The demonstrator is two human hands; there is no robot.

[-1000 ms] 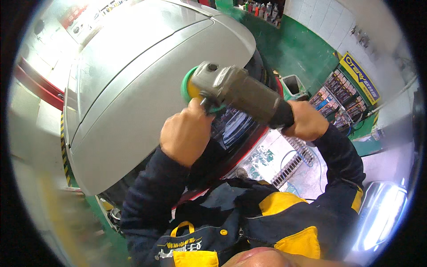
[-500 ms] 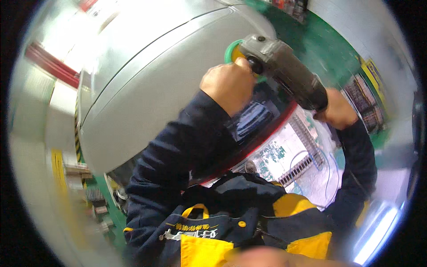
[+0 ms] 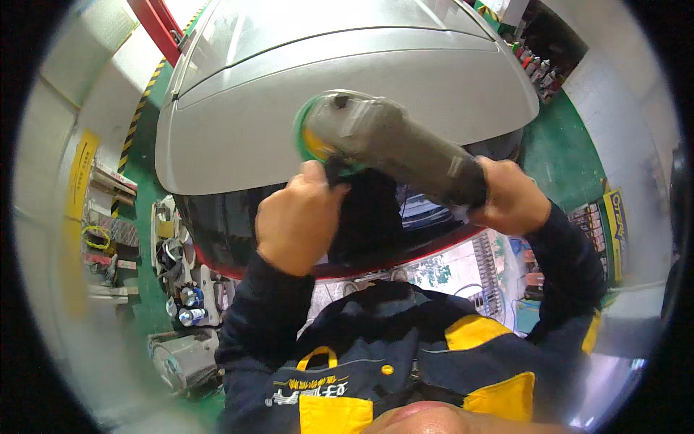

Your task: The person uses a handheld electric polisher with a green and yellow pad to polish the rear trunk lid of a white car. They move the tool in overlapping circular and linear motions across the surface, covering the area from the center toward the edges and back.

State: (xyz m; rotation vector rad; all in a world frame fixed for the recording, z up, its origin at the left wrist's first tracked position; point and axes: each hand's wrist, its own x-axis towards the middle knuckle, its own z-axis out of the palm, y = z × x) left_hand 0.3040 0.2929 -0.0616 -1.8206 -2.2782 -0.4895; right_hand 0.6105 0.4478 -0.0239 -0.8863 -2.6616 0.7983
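A dark grey car polisher (image 3: pixel 397 141) lies slantwise across the view, its head toward the left, over the car's silver-grey panel (image 3: pixel 228 137). My left hand (image 3: pixel 300 220) is wrapped round the polisher's black side handle (image 3: pixel 335 171). My right hand (image 3: pixel 512 197) grips the rear end of its body. A round green and yellow pad (image 3: pixel 301 134) shows at the tool's head, blurred by motion. Whether the pad touches the panel, I cannot tell. Below the panel, the car's glossy black lower section (image 3: pixel 224 228) with a red edge curves past my arms.
A red post (image 3: pixel 155 29) stands at the far left. Bottles (image 3: pixel 192 307) and a grey drum-shaped thing (image 3: pixel 184 358) sit on the green floor to the left. Several bottles (image 3: pixel 536 69) stand at the far right. A slotted grate (image 3: pixel 488 271) lies beyond my body, near my right arm.
The polisher has moved left with both hands still on it. My view has turned and steadied, so more of the car's panel and the things at the left show.
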